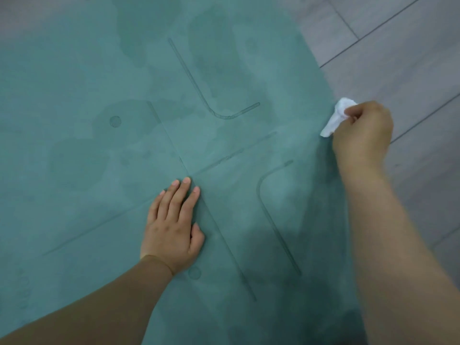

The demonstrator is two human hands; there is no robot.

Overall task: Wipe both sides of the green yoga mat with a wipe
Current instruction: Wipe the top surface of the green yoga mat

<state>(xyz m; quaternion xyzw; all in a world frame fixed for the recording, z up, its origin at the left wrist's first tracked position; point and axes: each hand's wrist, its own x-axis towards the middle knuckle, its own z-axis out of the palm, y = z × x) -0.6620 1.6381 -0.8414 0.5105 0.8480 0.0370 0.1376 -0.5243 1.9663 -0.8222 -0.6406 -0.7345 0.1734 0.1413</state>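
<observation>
One green yoga mat (104, 78) lies flat on the grey plank floor (403, 46), filling most of the view; its left, near and far edges are cut off by the frame. Two bare hands show. Nearest, the left hand (173, 227) lies palm down on the mat, fingers straight and close together, its grip holding nothing. Farther off, at the mat's right edge, the right hand (363, 128) has its grip curled tight around one crumpled white wipe (336, 115). Part of the wipe is hidden inside the fist. Darker damp patches on the mat are blurred.
</observation>
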